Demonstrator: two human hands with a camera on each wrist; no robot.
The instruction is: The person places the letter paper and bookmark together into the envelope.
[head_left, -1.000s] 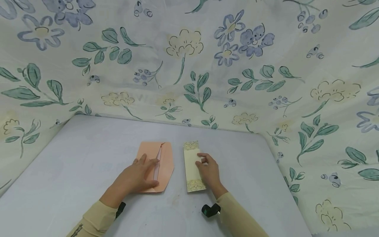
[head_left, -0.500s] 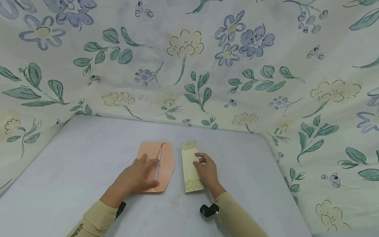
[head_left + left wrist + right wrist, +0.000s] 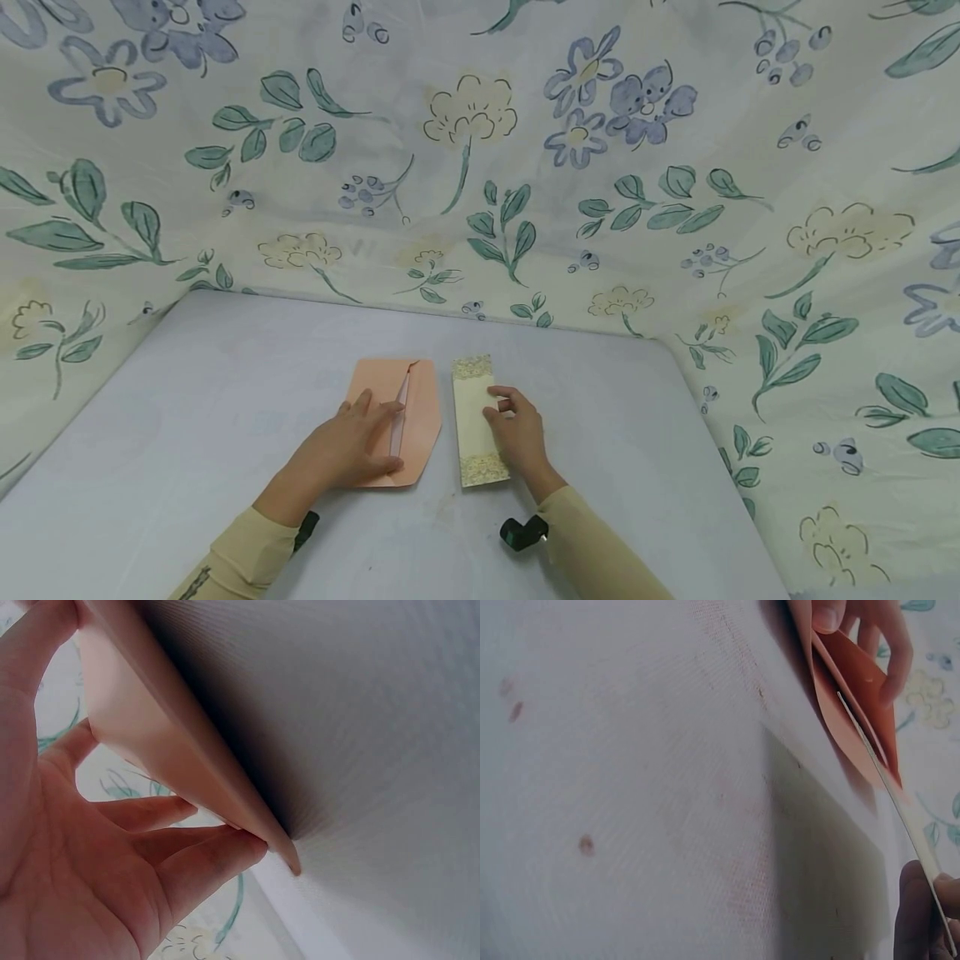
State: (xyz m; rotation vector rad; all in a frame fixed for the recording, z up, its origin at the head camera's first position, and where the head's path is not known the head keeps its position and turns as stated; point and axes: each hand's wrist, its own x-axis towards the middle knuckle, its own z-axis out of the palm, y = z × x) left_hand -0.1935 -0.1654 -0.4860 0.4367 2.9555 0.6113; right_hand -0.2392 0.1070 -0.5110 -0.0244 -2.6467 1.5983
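Observation:
A peach paper envelope [image 3: 423,408] lies on the table in the head view, with a narrow slit along its opening. My left hand [image 3: 339,443] rests on it, fingers spread and thumb near the slit. From the left wrist view, fingertips touch the face of the envelope [image 3: 142,712]. My right hand [image 3: 523,432] pinches a cream card [image 3: 472,417] with patterned bands at both ends, between thumb and fingers at its right edge. In the right wrist view the card [image 3: 900,799] is raised over the table, its far edge overlapping the gaping envelope mouth [image 3: 847,712]. Head view shows a small gap between them.
The white table [image 3: 225,400] has faint reddish marks near its front. A floral cloth [image 3: 465,167] hangs behind and along both sides. Black wrist camera mounts [image 3: 522,533] show below the sleeves.
My right hand has moved left with the card, narrowing the gap to the envelope. The left hand and the envelope have stayed in place.

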